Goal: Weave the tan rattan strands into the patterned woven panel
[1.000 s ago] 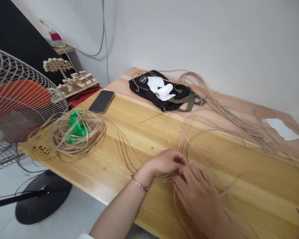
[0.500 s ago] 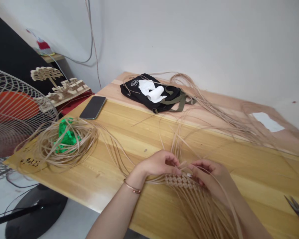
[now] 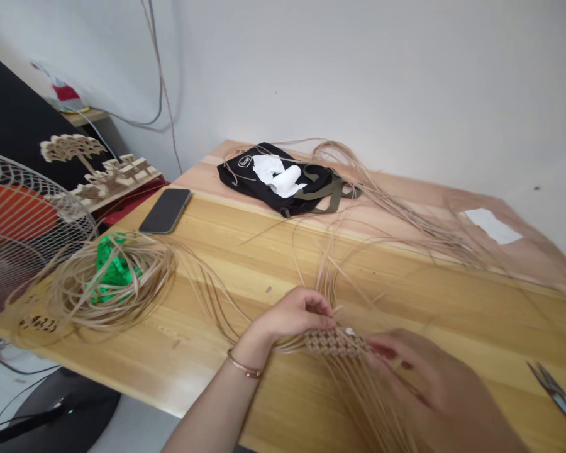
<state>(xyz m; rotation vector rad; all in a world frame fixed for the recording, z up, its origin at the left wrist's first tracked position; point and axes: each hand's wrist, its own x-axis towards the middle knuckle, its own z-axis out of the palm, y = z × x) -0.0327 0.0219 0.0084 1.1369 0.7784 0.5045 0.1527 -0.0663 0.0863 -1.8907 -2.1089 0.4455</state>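
Observation:
A small woven panel of flat cane strips (image 3: 337,343) lies on the wooden table (image 3: 245,277), with long loose strands fanning out from it. My left hand (image 3: 295,314) pinches its left end, fingers closed over the strips. My right hand (image 3: 429,393) is blurred, resting at the panel's right end with fingers extended and nothing visibly held. Further left lies a loose coil of cane strips (image 3: 141,280) around a green plastic bag (image 3: 110,270). Steel scissors with blue handles (image 3: 554,391) lie at the right edge, well away from my right hand.
A black bag (image 3: 273,179) with white tissue (image 3: 280,175) and a smartphone (image 3: 165,211) lie toward the back. Long cane strands trail across the far table. A wire fan (image 3: 21,236) stands past the left table edge, beside a wooden cut-out ornament (image 3: 101,179).
My right hand has left its pinch on the panel's top edge and moved down and right. The view has turned, shifting everything left and showing more of the scissors.

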